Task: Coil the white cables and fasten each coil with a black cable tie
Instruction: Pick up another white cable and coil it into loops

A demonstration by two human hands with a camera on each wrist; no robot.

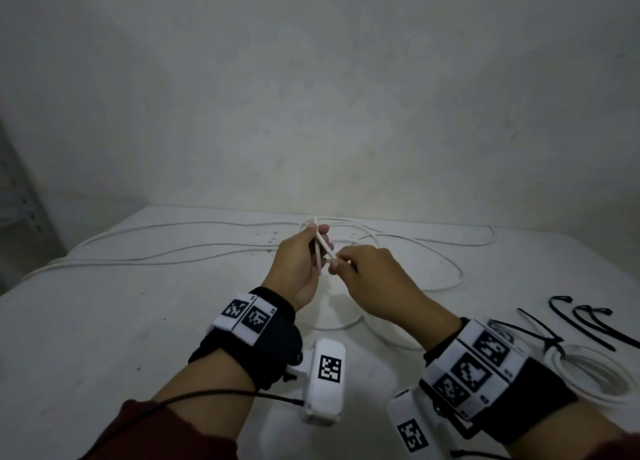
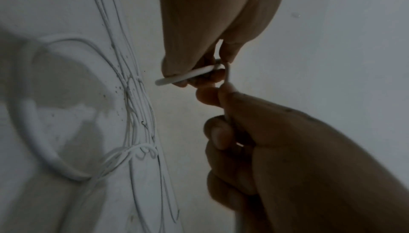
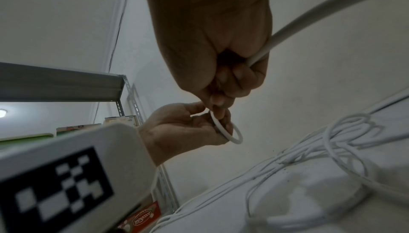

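One tied coil (image 1: pixel 588 376) lies on the tabletop (image 1: pixel 138 321); the left hand (image 1: pixel 298 265) and right hand (image 1: pixel 377 283) pinch the first small loop of a loose white cable (image 1: pixel 323 248), spare black cable ties (image 1: pixel 588 321) unused

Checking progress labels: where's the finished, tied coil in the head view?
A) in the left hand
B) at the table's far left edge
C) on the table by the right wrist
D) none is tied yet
C: the tied coil lies on the table beside the right wrist, a black cable tie cinched around it.
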